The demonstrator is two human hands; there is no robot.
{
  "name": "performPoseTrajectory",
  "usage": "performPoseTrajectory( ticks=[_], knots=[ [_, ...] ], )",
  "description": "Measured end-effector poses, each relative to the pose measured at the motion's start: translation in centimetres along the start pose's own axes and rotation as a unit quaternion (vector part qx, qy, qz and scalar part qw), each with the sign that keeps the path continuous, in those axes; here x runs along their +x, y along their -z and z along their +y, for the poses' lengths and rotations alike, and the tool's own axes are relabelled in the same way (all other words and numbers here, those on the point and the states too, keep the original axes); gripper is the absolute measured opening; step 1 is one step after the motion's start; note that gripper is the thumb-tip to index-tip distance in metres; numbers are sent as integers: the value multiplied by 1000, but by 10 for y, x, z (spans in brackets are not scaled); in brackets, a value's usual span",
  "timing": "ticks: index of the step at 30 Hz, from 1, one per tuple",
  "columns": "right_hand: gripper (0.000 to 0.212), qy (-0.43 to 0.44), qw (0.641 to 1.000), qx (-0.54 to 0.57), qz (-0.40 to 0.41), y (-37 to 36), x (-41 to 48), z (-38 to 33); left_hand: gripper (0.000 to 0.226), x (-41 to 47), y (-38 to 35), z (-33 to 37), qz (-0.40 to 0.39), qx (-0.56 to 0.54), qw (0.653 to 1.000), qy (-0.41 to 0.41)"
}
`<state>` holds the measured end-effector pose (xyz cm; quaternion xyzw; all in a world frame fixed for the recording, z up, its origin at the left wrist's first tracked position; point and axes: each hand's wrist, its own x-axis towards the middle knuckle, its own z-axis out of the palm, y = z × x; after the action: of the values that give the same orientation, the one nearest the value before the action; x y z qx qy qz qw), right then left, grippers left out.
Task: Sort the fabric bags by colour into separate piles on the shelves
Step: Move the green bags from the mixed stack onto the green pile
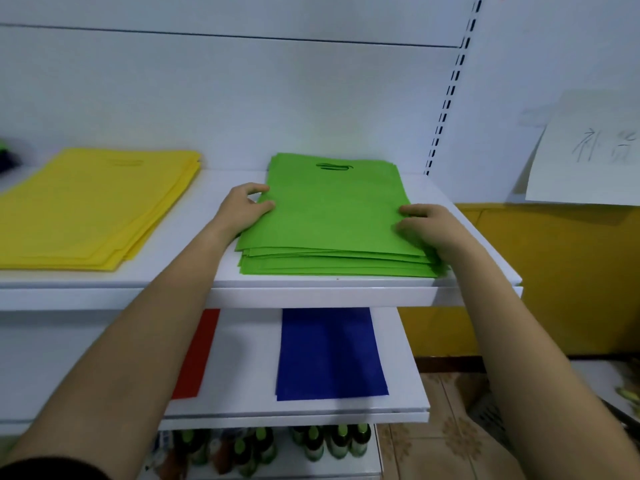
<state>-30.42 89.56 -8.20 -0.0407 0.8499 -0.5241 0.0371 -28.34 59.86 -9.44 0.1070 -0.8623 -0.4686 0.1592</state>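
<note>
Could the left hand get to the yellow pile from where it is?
Probably yes: the left hand holds the green pile at its left edge, and only bare shelf lies between it and the yellow pile.

Green-capped bottles (329, 445) low down, handwritten paper sign (588, 150), tiled floor (440, 445)

Bright, even, cool light fills the frame. Soft shadow lies beneath the upper shelf (311, 296), lower middle. The green bags (329, 216) at centre are sharp; the bottles (322, 445) at the bottom and both side edges blur. The slotted upright (450, 88), upper right, bends with lens distortion.
</note>
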Motion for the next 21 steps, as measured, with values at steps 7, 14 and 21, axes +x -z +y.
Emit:
performPoseTrajectory(
  ticks=[7,14,21],
  knots=[
    [40,211,963,-126,107,-10,-27,-13,32,-26,24,8,115,21,989,-91],
    [47,361,930,-64,9,-112,-105,-42,33,-108,80,-14,191,-9,966,-174],
    [39,354,920,-19,-166,-255,-201,-38,32,-250,164,-119,276,27,959,-58]
  ],
)
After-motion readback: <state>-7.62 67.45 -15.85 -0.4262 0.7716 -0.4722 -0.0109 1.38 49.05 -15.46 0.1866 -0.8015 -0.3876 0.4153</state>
